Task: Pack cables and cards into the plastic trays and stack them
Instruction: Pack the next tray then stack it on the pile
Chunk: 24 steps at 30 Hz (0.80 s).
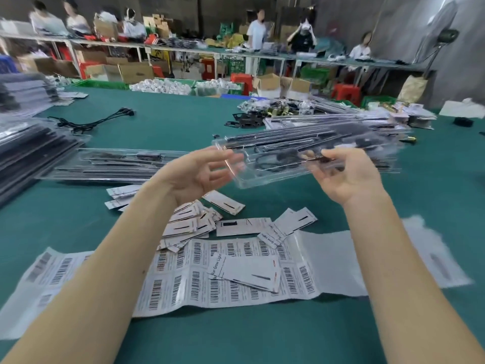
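Right hand grip on tray, airborne

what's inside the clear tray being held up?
Inside the clear tray: long black bars along its far side and a coiled black cable mid-tray. Motion blur and the right hand hide the right end.

This was a packing workshop or small warehouse floor. A wide green-covered worktable filled the lower frame, strewn with barcode label sheets, printed cards and stacks of clear plastic trays at the left edge. Across the top of the frame, several workers stood at a long bench, with cardboard boxes, green crates and red stools piled beneath bare grey walls.
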Tool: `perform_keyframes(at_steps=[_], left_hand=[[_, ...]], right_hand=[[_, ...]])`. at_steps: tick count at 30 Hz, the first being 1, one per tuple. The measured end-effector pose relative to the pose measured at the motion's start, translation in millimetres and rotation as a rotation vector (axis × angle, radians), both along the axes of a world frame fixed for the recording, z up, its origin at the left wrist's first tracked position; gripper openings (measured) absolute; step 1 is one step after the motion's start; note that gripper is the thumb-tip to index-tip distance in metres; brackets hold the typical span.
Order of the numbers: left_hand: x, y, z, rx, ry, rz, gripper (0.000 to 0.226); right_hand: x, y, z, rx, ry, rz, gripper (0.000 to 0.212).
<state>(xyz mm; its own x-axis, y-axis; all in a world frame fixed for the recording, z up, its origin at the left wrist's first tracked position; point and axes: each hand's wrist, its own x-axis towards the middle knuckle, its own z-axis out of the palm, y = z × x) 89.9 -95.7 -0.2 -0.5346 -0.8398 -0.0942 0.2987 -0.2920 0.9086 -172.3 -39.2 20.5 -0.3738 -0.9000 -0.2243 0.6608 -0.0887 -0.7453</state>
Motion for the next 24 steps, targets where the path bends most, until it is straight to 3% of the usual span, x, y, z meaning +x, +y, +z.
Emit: perform_keyframes(at_steps=[6, 10, 11, 18, 20, 24], left_hand=[[-17.9, 0.1, -10.2, -0.065, -0.418, 0.182, 0.033], [-15.0, 0.0, -15.1, -0.674, -1.227, 0.239, 0.027], [-14.0, 0.6, -12.3, -0.779, -1.318, 0.246, 0.028], [-27.7, 12.3, -1.3, -0.891, -1.128, -0.087, 0.007], [-30.8, 13.8, -8.6, -0.935, -1.114, -0.043, 0.008], [-35.2, 18.4, -9.7, -0.945, -1.109, -0.06, 0.005]], right_hand=[[10.0, 9.1, -19.2, 0.132, -0.017, -0.147, 0.011], [10.4, 8.1, -39.6, 0.241, -0.013, -0.181, 0.008], [10.1, 7.5, -44.3, 0.267, 0.003, -0.181, 0.007], [-9.8, 5.4, -48.9, 0.302, 0.274, -0.045, 0.024], [-20.4, 8.4, -49.6, 0.409, 0.454, 0.01, 0.027], [-39.3, 9.8, -53.4, 0.648, 0.98, 0.078, 0.055]])
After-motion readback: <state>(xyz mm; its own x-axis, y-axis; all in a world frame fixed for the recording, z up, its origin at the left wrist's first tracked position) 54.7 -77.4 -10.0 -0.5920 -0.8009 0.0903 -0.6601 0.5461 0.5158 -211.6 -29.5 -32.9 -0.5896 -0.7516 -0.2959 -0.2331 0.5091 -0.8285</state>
